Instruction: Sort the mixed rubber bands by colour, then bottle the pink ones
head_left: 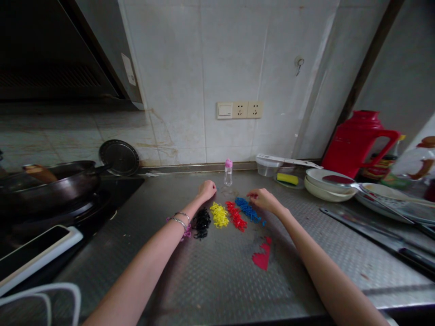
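Observation:
Four small heaps of tiny loops lie side by side on the steel counter (217,280): black (202,222), yellow (219,214), red (236,215) and blue (248,209). My left hand (207,189) rests curled into a loose fist behind the yellow heap, with bracelets on its wrist; what it holds, if anything, is hidden. My right hand (261,199) hovers at the far end of the blue heap, fingers pinched together on something too small to make out. A small clear bottle with a pink cap (228,172) stands just beyond both hands.
A red stain or sticker (261,259) marks the counter nearer me. A dark pan (50,183) sits on the stove at left, a phone (34,253) beside it. Stacked plates (326,183), a sponge (287,179), a red jug (356,138) and knives (374,235) crowd the right.

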A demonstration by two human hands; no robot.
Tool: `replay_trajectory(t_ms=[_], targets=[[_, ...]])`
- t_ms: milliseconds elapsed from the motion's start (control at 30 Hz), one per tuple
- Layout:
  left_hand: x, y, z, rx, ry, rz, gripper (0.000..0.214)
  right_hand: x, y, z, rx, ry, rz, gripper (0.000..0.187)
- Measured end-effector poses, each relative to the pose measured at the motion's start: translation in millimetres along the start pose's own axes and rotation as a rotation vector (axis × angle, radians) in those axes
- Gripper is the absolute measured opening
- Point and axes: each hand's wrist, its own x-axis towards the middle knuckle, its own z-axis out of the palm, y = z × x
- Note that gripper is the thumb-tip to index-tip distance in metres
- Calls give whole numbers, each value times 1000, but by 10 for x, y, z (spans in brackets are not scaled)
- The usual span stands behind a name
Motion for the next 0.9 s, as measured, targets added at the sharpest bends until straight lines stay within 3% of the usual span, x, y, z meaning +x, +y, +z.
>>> replay_trajectory(t_ms=[267, 433, 633, 900], targets=[[-141, 526, 156, -69, -103, 269, 20, -15, 4, 2, -31, 17, 4, 31], [-254, 634, 201, -153, -166, 370, 21, -25, 6, -7, -43, 16, 30, 31], [-329, 330, -15, -242, -129, 254, 23, -23, 21, -24, -47, 8, 14, 32], [-563, -434, -659, -371, -14, 5, 21, -23, -39, 31, -84, 33, 18, 31]])
